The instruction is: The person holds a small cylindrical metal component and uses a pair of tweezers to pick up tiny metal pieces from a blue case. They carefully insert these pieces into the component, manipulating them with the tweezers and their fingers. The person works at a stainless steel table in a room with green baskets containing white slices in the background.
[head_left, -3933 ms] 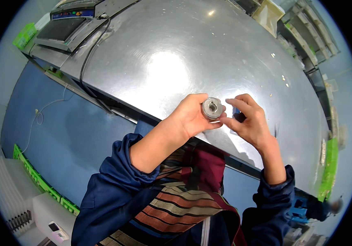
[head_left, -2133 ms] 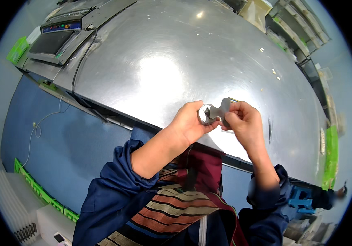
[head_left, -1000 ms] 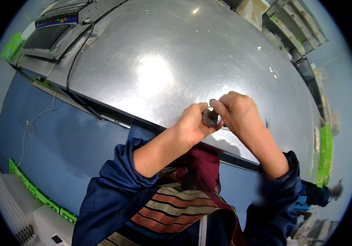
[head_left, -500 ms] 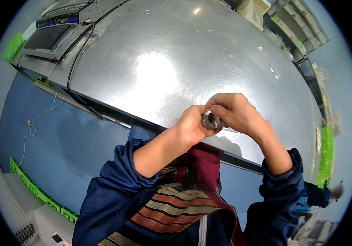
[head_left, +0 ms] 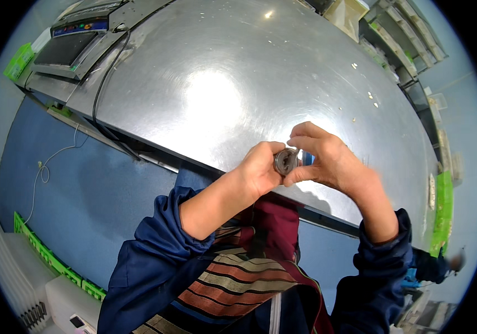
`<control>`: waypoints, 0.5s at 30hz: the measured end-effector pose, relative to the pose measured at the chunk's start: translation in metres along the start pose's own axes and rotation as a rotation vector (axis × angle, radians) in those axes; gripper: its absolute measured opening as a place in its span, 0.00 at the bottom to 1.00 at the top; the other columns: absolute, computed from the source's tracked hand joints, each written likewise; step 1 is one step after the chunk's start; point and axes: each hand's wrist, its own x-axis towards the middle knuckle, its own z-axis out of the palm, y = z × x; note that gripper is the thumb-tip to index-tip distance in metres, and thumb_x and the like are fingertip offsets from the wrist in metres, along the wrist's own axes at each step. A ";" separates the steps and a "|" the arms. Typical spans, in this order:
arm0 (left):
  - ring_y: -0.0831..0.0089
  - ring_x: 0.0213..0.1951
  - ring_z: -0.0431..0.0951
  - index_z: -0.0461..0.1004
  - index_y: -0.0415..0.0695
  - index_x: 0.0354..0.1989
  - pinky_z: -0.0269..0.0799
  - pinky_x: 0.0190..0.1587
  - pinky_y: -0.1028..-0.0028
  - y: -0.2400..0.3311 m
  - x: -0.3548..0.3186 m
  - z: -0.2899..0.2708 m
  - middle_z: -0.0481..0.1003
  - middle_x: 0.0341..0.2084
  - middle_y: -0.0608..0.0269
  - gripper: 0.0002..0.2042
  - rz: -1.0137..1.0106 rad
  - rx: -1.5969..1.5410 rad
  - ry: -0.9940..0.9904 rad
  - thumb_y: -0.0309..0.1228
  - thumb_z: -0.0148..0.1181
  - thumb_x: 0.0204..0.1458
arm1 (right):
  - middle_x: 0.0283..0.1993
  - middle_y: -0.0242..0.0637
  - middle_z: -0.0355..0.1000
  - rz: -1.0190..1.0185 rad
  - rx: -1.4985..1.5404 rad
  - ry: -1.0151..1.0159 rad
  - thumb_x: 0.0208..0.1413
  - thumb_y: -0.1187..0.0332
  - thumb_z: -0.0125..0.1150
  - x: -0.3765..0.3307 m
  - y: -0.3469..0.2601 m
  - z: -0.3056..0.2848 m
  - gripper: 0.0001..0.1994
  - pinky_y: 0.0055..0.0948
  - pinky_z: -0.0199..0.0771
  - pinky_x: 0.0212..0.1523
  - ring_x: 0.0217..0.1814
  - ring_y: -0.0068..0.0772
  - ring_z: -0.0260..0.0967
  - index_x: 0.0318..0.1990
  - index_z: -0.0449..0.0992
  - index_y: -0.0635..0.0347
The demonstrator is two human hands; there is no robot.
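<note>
Both sets of fingers [head_left: 295,173] pinch a small round metal part [head_left: 285,161], the left hand [head_left: 260,170] and right hand [head_left: 327,158] meeting above the near edge of the steel table [head_left: 210,83]. Beyond them the tabletop lies wide and bare; a weighing scale [head_left: 74,42] sits at its far left corner.

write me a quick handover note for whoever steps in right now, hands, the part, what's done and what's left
Left hand: gripping the small round metal part from its left side.
Right hand: fingers curled over the part from the right, thumb under it.
Part: held between both hands in the air, above the near edge of the steel table, not resting on it.
Done: part is picked up and in a two-handed grip.
Left: whatever is being worked on it looks unfinished, and it has not been set down.
</note>
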 end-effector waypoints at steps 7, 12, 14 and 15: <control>0.62 0.35 0.74 0.65 0.33 0.39 0.71 0.40 0.65 -0.005 -0.006 -0.005 0.72 0.33 0.51 0.16 -0.001 0.078 0.090 0.32 0.33 0.57 | 0.19 0.35 0.61 -0.049 -0.262 0.369 0.39 0.60 0.65 -0.011 0.002 0.046 0.13 0.30 0.64 0.18 0.19 0.33 0.63 0.19 0.71 0.59; 0.62 0.33 0.73 0.70 0.36 0.29 0.69 0.41 0.62 -0.009 -0.001 -0.027 0.74 0.28 0.50 0.15 -0.026 -0.032 -0.124 0.33 0.37 0.55 | 0.13 0.31 0.58 0.004 -0.491 0.536 0.39 0.62 0.67 -0.013 -0.005 0.066 0.13 0.28 0.57 0.13 0.13 0.30 0.58 0.14 0.69 0.55; 0.62 0.32 0.73 0.70 0.36 0.27 0.68 0.41 0.62 -0.010 0.000 -0.030 0.73 0.28 0.50 0.14 -0.025 0.057 -0.061 0.32 0.39 0.53 | 0.13 0.29 0.56 -0.025 -0.622 0.608 0.37 0.62 0.66 -0.010 -0.009 0.069 0.15 0.26 0.56 0.12 0.13 0.27 0.58 0.12 0.65 0.55; 0.62 0.32 0.73 0.71 0.37 0.25 0.68 0.41 0.61 -0.008 0.001 -0.028 0.73 0.28 0.50 0.14 -0.020 0.108 -0.034 0.32 0.40 0.53 | 0.12 0.29 0.56 -0.001 -0.598 0.627 0.38 0.62 0.66 -0.011 -0.006 0.072 0.16 0.26 0.55 0.11 0.12 0.27 0.57 0.12 0.64 0.54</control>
